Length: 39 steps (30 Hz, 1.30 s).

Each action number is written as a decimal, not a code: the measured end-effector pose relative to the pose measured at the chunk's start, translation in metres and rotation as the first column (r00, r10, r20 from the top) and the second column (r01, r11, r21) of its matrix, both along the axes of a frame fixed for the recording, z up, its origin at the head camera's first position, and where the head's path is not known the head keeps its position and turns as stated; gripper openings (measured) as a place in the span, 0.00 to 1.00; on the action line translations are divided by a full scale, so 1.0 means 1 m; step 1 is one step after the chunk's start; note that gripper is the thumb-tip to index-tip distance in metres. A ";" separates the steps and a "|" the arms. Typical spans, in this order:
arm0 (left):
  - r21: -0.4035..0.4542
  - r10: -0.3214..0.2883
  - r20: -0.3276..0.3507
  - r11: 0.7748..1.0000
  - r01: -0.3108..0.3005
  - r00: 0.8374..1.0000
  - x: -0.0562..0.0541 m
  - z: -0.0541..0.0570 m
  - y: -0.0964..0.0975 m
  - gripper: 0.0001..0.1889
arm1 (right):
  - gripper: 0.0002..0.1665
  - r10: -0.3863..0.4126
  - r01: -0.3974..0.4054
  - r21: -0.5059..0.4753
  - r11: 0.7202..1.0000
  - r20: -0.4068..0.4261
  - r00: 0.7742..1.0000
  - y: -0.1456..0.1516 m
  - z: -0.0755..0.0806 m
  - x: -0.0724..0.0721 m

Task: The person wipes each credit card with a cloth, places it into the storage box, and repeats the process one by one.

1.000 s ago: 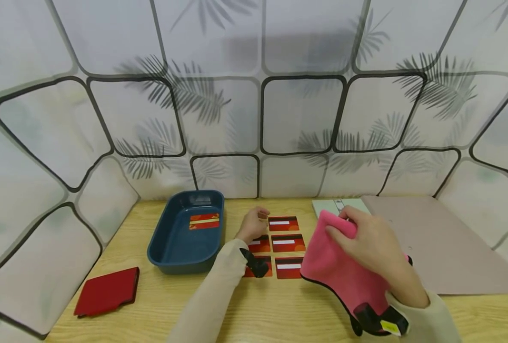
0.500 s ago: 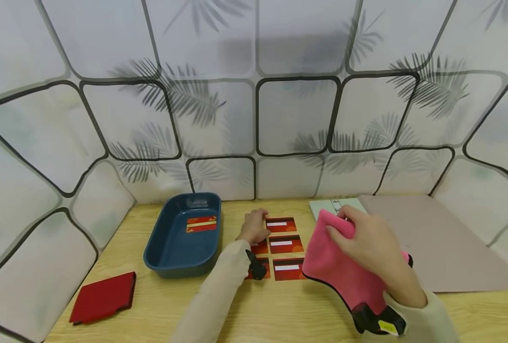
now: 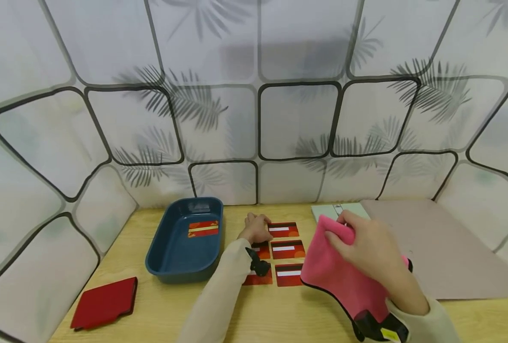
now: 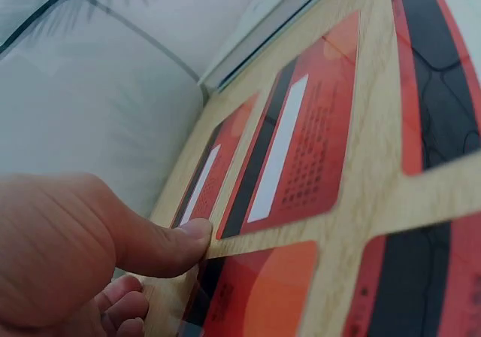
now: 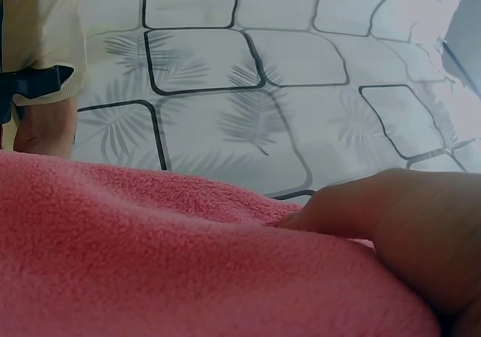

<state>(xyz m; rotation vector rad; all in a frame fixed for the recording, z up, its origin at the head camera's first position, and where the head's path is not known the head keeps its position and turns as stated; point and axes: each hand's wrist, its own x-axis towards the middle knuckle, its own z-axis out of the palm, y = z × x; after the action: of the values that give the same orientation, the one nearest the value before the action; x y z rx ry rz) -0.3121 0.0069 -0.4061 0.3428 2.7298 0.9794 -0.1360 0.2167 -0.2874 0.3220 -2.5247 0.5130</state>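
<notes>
My left hand (image 3: pixel 255 228) reaches down among red bank cards at the back of the table. In the left wrist view its thumb (image 4: pixel 192 239) lies at the near end of the far card (image 4: pixel 214 168), and the other fingers are partly hidden behind it. Other cards lie close by, such as the middle one (image 3: pixel 288 249) and the front one (image 3: pixel 289 275). A pink cloth (image 3: pixel 341 274) with a dark edge hangs from my right hand (image 3: pixel 367 245), which pinches a folded top corner between thumb and fingers. The right wrist view shows the cloth's fuzzy surface.
A blue tray (image 3: pixel 161 259) stands left of the cards, with one red and gold card (image 3: pixel 203 228) inside. A red wallet-like case (image 3: pixel 104 303) lies at the front left. Behind the cloth are a pale green box (image 3: pixel 322 211) and a greyish-pink sheet (image 3: pixel 442 252).
My left hand has lowered its fingers toward the back cards and shifted slightly right. The right hand keeps its hold on the pink cloth in nearly the same place.
</notes>
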 end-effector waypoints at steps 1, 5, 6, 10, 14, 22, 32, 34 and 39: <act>0.009 0.011 0.011 1.000 -0.011 1.000 0.001 -0.001 0.000 0.22 | 0.12 0.004 -0.004 0.001 1.000 0.003 1.000 0.000 -0.001 0.000; 0.055 0.039 0.010 0.998 -0.039 0.999 0.001 -0.003 -0.001 0.22 | 0.12 0.002 -0.002 -0.006 1.000 0.013 1.000 -0.002 -0.001 0.000; 0.078 0.044 0.008 0.996 -0.044 0.999 0.001 -0.003 -0.001 0.22 | 0.12 0.000 0.001 -0.008 1.000 0.017 1.000 -0.002 -0.001 0.000; 0.140 0.018 -0.038 0.990 -0.012 0.999 -0.001 -0.006 -0.004 0.24 | 0.11 -0.013 0.013 -0.018 1.000 0.009 1.000 -0.002 -0.001 0.002; 0.140 -0.026 -0.135 0.989 0.045 0.990 -0.004 -0.007 -0.008 0.24 | 0.11 -0.030 0.030 -0.026 0.999 -0.012 0.999 0.000 0.000 0.001; 0.353 0.086 -0.266 0.936 0.014 0.960 -0.007 0.000 -0.007 0.19 | 0.11 -0.027 0.027 -0.003 1.000 -0.005 1.000 -0.001 -0.001 -0.001; 0.700 0.030 -0.105 0.712 0.053 0.994 0.026 0.036 0.009 0.20 | 0.09 0.056 -0.053 -0.032 0.998 0.123 0.991 -0.002 0.005 0.003; 0.725 0.012 -0.093 0.686 0.059 0.996 0.032 0.043 0.010 0.20 | 0.09 0.081 -0.071 -0.066 0.995 0.153 0.985 -0.004 0.006 0.004; 0.725 -0.049 -0.110 0.679 0.114 0.993 0.049 0.061 0.010 0.19 | 0.08 0.097 -0.091 -0.096 0.991 0.070 0.993 -0.007 0.003 0.002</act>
<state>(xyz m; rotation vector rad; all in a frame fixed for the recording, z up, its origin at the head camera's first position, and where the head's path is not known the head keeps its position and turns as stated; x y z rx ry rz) -0.2636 0.0172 -0.3449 0.6342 2.2085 2.0484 -0.1344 0.2098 -0.2849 0.3954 -2.5566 0.6883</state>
